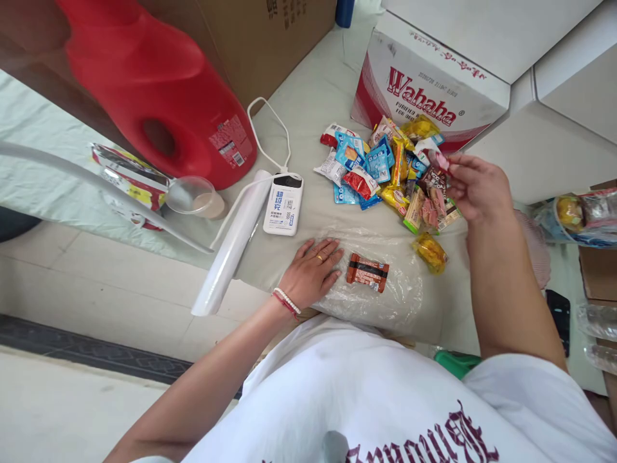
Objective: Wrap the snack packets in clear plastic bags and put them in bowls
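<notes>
One small pink packet point(439, 161) at the snack pile's point(378, 164) right edge | probably light, soft, slippery; best pinched by an edge | your right hand point(477, 183) pinches it | your left hand point(312, 275) lies flat, gripping nothing, at the clear bag's point(402, 308) edge

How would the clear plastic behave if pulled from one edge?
The clear plastic is probably floppy, given its many wrinkles. Its see-through thinness suggests it's light. The brown packet resting there would likely shift with it.
</notes>
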Demonstrator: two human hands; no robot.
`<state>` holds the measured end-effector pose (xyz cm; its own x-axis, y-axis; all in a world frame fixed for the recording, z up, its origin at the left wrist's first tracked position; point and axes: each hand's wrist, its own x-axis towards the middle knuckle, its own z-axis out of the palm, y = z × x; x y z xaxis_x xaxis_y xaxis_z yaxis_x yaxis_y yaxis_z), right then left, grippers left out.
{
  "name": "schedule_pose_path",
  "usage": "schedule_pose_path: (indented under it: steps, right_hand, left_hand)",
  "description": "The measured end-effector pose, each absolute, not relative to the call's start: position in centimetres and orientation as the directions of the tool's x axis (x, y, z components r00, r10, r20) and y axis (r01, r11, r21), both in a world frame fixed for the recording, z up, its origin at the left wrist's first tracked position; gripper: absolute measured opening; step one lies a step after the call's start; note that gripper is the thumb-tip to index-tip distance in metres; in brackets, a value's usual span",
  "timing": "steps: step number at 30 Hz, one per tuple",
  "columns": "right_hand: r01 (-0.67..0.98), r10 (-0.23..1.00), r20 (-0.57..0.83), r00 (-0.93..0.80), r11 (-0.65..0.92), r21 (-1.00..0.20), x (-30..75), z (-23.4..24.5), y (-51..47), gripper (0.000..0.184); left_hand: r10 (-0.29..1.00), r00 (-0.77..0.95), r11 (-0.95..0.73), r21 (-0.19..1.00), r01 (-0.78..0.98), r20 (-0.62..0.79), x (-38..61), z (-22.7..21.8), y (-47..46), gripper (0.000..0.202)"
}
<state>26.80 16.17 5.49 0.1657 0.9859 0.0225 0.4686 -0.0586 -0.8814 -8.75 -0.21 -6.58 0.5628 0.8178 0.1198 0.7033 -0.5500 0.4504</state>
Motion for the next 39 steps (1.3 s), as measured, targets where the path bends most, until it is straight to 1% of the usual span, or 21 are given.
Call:
schedule_pose_path:
  steps: [1,2,4,6,7,8,10,12,14,17,19,22,24,26,29,31,32,34,36,38,39]
  right_hand:
    - [0.432,0.992,0.036,0.122,-0.02,-0.902,26.9,5.9,13.3,0.024]
    - [0.439,0.998,0.046,0.047,0.021,-0.898,26.8,6.2,10.6,0.029]
    - [0.483,0.976,-0.034,-0.217,0.077,-0.872,25.9,6.3,5.9,0.028]
    - [0.514,0.875,-0.107,-0.473,0.175,-0.84,24.5,5.5,2.9,0.025]
    - [0.506,0.819,-0.112,-0.563,0.234,-0.83,23.8,4.9,2.1,0.026]
    - [0.491,0.773,-0.097,-0.627,0.296,-0.819,23.1,4.1,1.7,0.028]
    - [0.469,0.726,-0.036,-0.687,0.405,-0.785,22.0,2.3,1.5,0.031]
    - [0.473,0.711,0.013,-0.703,0.481,-0.738,21.5,0.6,1.7,0.033]
    - [0.476,0.707,0.047,-0.705,0.521,-0.709,21.4,-0.6,2.0,0.034]
    - [0.456,0.699,0.08,-0.71,0.544,-0.705,21.5,-1.5,2.2,0.035]
    - [0.453,0.708,0.091,-0.7,0.539,-0.71,21.6,-1.5,2.2,0.034]
    - [0.488,0.773,0.127,-0.622,0.509,-0.709,22.0,-0.6,0.8,0.03]
    - [0.514,0.804,0.153,-0.574,0.5,-0.697,22.5,0.1,-1.5,0.025]
    - [0.532,0.795,0.139,-0.59,0.512,-0.674,23.3,0.2,-5.1,0.022]
    - [0.584,0.759,0.066,-0.647,0.55,-0.598,24.4,-1.7,-10.8,0.033]
    - [0.623,0.794,0.099,-0.6,0.542,-0.564,24.9,-3.6,-13.3,0.026]
    - [0.628,0.815,0.133,-0.565,0.529,-0.571,25.1,-4.4,-13.9,0.024]
    - [0.606,0.849,0.175,-0.499,0.486,-0.63,25.2,-5.1,-14.0,0.023]
    - [0.569,0.869,0.149,-0.472,0.429,-0.701,25.2,-4.5,-12.9,0.019]
    - [0.551,0.886,0.086,-0.455,0.356,-0.755,25.3,-2.9,-11.4,0.015]
    - [0.542,0.895,0.056,-0.443,0.317,-0.778,25.3,-2.0,-10.6,0.013]
  left_hand:
    - [0.819,0.562,-0.548,0.451,0.704,0.118,-8.8,-6.6,-0.2,0.05]
    - [0.821,0.559,-0.546,0.45,0.707,0.117,-8.8,-6.6,-0.2,0.051]
    - [0.826,0.551,-0.54,0.45,0.711,0.12,-8.8,-6.6,-0.1,0.053]
    - [0.829,0.545,-0.536,0.452,0.713,0.123,-8.9,-6.8,0.0,0.053]
    - [0.83,0.544,-0.535,0.452,0.713,0.124,-8.9,-6.9,0.1,0.052]
    - [0.83,0.543,-0.536,0.452,0.713,0.128,-8.9,-7.1,0.1,0.052]
    - [0.832,0.529,-0.541,0.444,0.714,0.165,-9.1,-7.2,0.1,0.049]
    - [0.829,0.506,-0.558,0.422,0.715,0.238,-9.5,-7.0,-0.3,0.046]
    - [0.794,0.518,-0.608,0.389,0.692,0.319,-10.0,-6.6,-1.1,0.042]
    - [0.68,0.629,-0.734,0.357,0.579,0.377,-10.9,-5.7,-2.5,0.044]
    - [0.616,0.708,-0.784,0.361,0.506,0.345,-11.4,-5.3,-3.3,0.04]
    - [0.566,0.792,-0.804,0.365,0.47,0.228,-12.4,-5.3,-4.0,0.034]
    - [0.533,0.831,-0.816,0.357,0.454,0.16,-13.2,-5.6,-4.2,0.036]
    - [0.506,0.855,-0.824,0.355,0.44,0.115,-14.1,-6.0,-4.2,0.03]
    - [0.504,0.859,-0.813,0.388,0.434,0.093,-14.9,-6.5,-4.0,0.022]
    - [0.525,0.844,-0.787,0.44,0.432,0.111,-14.9,-6.5,-3.6,0.019]
    - [0.539,0.833,-0.771,0.471,0.429,0.125,-14.8,-6.4,-3.4,0.018]
    - [0.564,0.813,-0.738,0.529,0.419,0.145,-14.6,-5.9,-2.8,0.018]
    - [0.574,0.804,-0.714,0.573,0.402,0.152,-14.4,-5.3,-2.1,0.021]
    - [0.571,0.807,-0.706,0.589,0.392,0.148,-14.3,-4.9,-1.5,0.024]
    - [0.564,0.814,-0.712,0.581,0.395,0.138,-14.3,-4.7,-1.3,0.032]
